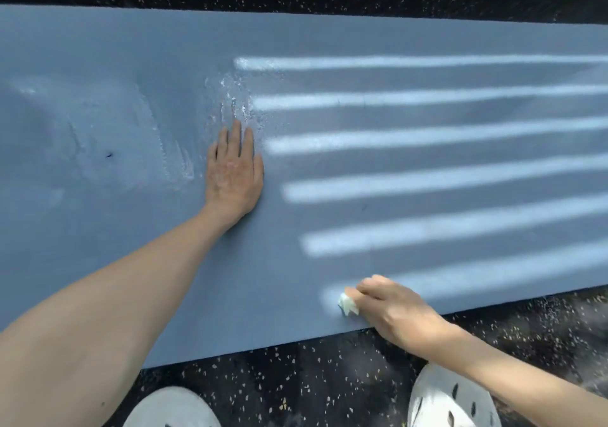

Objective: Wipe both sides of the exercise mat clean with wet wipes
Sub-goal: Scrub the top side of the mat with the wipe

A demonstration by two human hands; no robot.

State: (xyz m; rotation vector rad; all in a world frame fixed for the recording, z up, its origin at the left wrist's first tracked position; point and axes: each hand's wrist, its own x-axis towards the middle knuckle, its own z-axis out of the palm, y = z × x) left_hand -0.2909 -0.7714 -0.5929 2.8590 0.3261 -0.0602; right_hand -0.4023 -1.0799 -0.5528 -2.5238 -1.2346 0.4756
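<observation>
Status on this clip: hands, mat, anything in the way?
Left hand flat on exercise mat. Right hand pinches wet wipe at mat's near edge. Wet streaks ahead of left hand. Shoes on floor, off mat.

left hand (235, 176): flat, palm down, fingers straight and together
left arm (115, 295): bare, stretched forward behind the hand
right hand (394, 311): right of left hand, nearer the body, fingers curled, pinching wet wipe (348, 305)
right arm (510, 370): bare forearm
</observation>
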